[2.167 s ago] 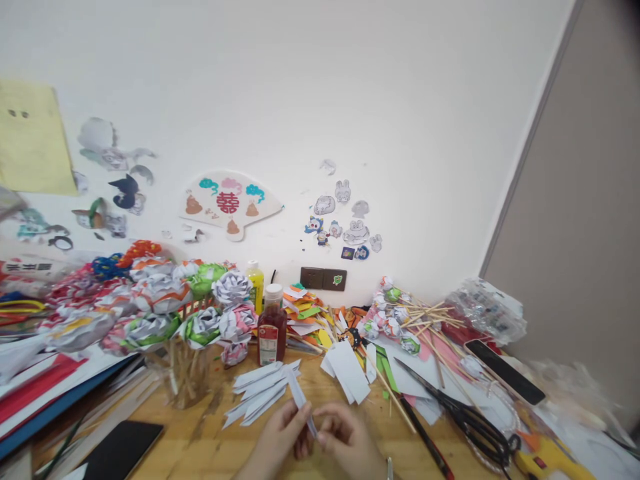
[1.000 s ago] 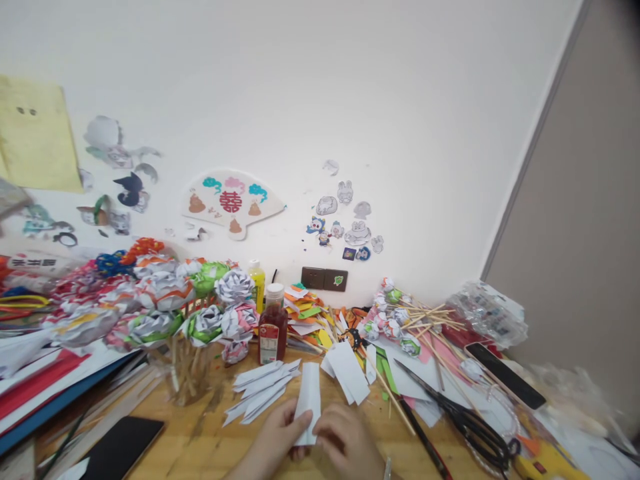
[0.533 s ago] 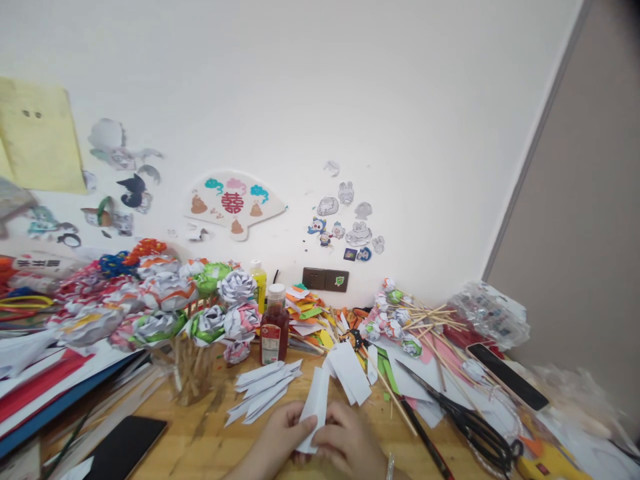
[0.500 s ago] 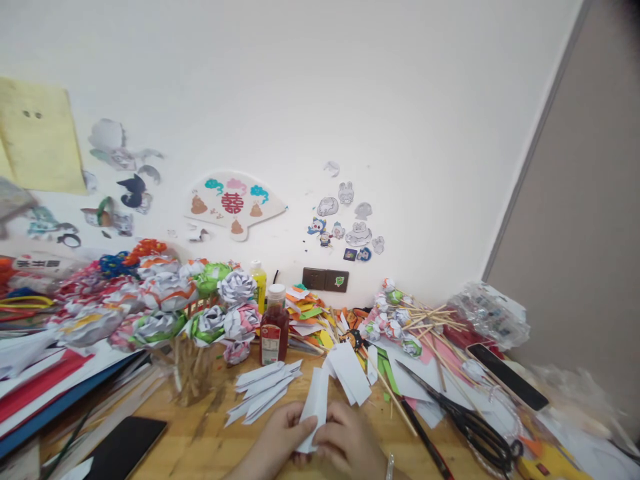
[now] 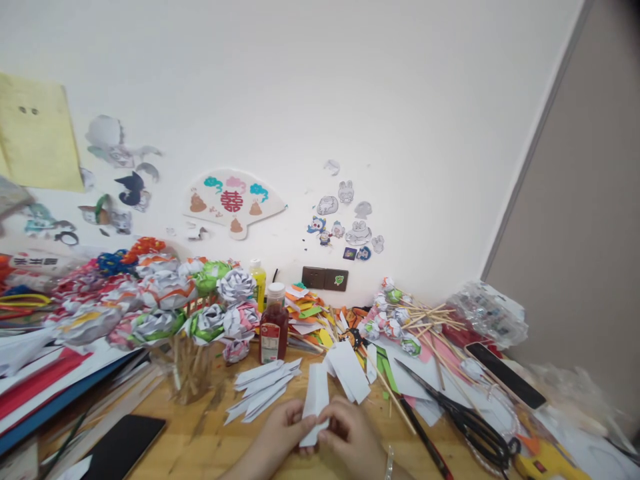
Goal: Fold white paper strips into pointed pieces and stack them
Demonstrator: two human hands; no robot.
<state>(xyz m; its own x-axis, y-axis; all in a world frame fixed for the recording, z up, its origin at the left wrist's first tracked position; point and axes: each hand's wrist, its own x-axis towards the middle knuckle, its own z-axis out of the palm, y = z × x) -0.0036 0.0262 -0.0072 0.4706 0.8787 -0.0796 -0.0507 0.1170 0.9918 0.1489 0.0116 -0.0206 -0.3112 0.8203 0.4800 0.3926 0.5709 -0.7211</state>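
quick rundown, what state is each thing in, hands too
left hand: gripping the white paper strip
right hand: pinching the strip's edge
white paper strip: creased
folded slips: loosely piled
red bottle: upright, capped
scissors: lying down, blades look closed
pink-edged phone: lying flat, black face up
paper flowers at left: standing, bunched
wall socket: nothing plugged in

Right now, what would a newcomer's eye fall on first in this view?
Probably the big paper flowers, white with orange, green and pink, massed on the left of the table. Next, perhaps, the white fan-shaped piece on the wall above, with its red character. At bottom center, the left fingers and right fingers hold a white paper strip.
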